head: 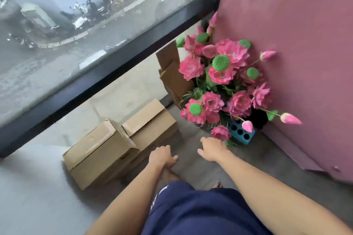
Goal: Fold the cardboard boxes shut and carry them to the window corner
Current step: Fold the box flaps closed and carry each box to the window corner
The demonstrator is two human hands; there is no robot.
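Two brown cardboard boxes sit side by side on the floor beside the window, flaps folded down: the nearer box (99,152) at the left and the farther box (150,124) behind it. A third cardboard box (172,74) with raised flaps stands deeper in the corner, partly hidden by flowers. My left hand (162,155) hangs just right of the nearer box, fingers loose, holding nothing. My right hand (213,149) reaches forward over bare floor near the flowers, fingers relaxed and empty.
A big bunch of pink lotus flowers (223,80) fills the corner against the pink wall (296,44). A teal holed block (241,131) lies at its foot. The dark window frame (107,70) runs along the left. My bare feet stand on grey floor.
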